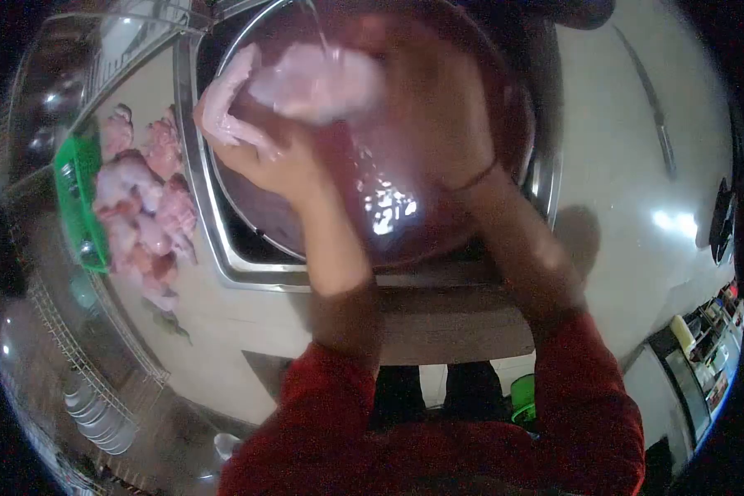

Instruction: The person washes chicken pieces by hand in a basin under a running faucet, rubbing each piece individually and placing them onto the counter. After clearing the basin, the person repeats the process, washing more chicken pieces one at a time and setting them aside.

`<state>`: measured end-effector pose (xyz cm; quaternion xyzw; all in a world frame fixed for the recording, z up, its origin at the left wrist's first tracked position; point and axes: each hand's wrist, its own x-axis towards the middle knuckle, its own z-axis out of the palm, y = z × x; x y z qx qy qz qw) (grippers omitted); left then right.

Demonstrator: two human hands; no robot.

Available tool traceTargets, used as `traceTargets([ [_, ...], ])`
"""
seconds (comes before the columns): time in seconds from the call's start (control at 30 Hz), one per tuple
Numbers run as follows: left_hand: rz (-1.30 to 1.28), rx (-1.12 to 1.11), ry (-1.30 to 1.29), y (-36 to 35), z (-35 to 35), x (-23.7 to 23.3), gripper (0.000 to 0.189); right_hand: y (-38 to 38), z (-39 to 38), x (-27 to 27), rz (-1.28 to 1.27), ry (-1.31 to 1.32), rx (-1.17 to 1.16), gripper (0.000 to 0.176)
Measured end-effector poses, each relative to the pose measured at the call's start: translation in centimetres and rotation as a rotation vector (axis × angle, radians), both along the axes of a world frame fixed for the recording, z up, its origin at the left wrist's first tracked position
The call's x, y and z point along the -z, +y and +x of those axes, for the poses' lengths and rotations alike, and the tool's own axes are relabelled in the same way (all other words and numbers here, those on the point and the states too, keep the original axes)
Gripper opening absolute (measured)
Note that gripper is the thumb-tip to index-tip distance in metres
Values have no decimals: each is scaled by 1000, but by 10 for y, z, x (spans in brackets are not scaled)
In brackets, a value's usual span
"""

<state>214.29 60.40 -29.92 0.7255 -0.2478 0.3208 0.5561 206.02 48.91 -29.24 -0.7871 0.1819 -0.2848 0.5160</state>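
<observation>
One blurred right hand (442, 112), fingers' hold unclear | left hand (274, 168): fingers half-curled, holding chicken piece (221, 103)

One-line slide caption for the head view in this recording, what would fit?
Left hand holding raw poultry at a basin of water, right hand blurred; more pieces beside the sink.

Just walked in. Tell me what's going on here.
A person is handling raw poultry over a basin of reddish water set in a sink. The left hand holds a wing piece. The right hand is blurred; whether it grips anything is unclear. More raw pieces are heaped on the counter beside a green basket.
</observation>
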Motion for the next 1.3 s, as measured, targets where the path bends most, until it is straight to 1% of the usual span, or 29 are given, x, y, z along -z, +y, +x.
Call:
traceTargets([
  [0.03, 1, -1, 0, -1, -1, 0, 28, -2, 1, 6, -38, -70, -55, 31],
  [0.07, -46, 56, 15, -4, -2, -1, 27, 2, -1, 13, 277, -108, -201, 34],
  [0.1, -92, 113, 31, -6, -3, -2, 26, 6, -1, 2, 277, -107, -200, 34],
  [0.17, -39, 260, 81, -1, 2, -1, 21, 6, 0, -24, 263, 127, -461, 31],
  [0.2, -131, 296, 191, -7, -5, 2, 16, 11, -2, -9, -93, 32, -356, 31],
  [0.23, -130, 296, 193, -7, -3, 4, 16, 9, -2, -1, -91, 34, -355, 31],
  [0.3, -40, 244, 80, -7, 2, 3, 16, 6, -2, 10, -442, 72, -258, 27],
  [0.43, -94, 152, 181, -7, -11, -12, 17, 7, -5, 19, -522, 99, -153, 32],
  [0.5, 60, -94, 62, -6, -12, -14, 20, 0, -10, 14, -674, 126, -176, 51],
  [0.53, -2, -118, 101, -4, -6, -11, 21, -6, -13, 9, -672, 128, -176, 51],
  [0.6, -10, -122, 88, 3, 1, -8, 21, -16, -17, -1, -750, 103, 38, 49],
  [0.63, -18, -124, 72, 3, 2, -9, 21, -17, -15, 3, -753, 104, 39, 49],
  [0.67, 107, -206, 35, 1, -1, -9, 19, -20, -8, 12, -445, -17, -61, 42],
  [0.7, 104, -205, 36, -1, 0, -6, 19, -21, 0, 13, -136, -134, -160, 36],
  [0.73, -28, -20, 91, -4, 2, 0, 20, -21, 5, 13, 175, -248, -256, 31],
  [0.77, -157, 165, 148, -6, 3, 4, 22, -18, 0, 12, 174, -246, -255, 31],
  [0.8, -41, 71, 163, -10, -9, -5, 27, -9, -7, -13, 486, -78, -370, 30],
  [0.83, -40, 71, 164, -10, -13, -5, 27, -5, -11, -26, 797, 95, -480, 29],
  [0.9, -310, 176, 529, -8, -16, -1, 28, -9, -13, -10, 763, 163, -567, 29],
  [0.93, -161, 101, 222, -12, -8, 7, 32, -11, -8, 5, 214, 32, -469, 29],
  [0.97, -160, 101, 222, -10, -5, 11, 32, -12, -7, 16, -331, -97, -348, 30],
  [1.0, -219, 226, 329, -10, -3, 12, 33, -14, -9, 15, -333, -99, -348, 30],
  [1.03, -279, 353, 436, -10, -1, 12, 35, -17, -13, 12, 146, -79, -382, 30],
  [1.07, -281, 352, 435, -11, -1, 12, 35, -21, -15, 9, 626, -54, -405, 31],
  [1.1, -339, 426, 507, -13, 0, 10, 38, -26, -14, 8, 622, -54, -408, 31],
  [1.17, -400, 494, 579, -15, 0, 6, 41, -36, -9, 7, -732, -137, -40, 31],
  [1.2, -545, 589, 764, -14, -2, 2, 42, -35, -12, 6, -606, -76, -93, 32],
  [1.23, -694, 683, 947, -14, -4, -3, 44, -34, -12, 7, -610, -80, -97, 32],
  [1.3, -691, 640, 1016, -10, -10, -4, 37, -37, -8, 4, 111, 125, -176, 35],
])
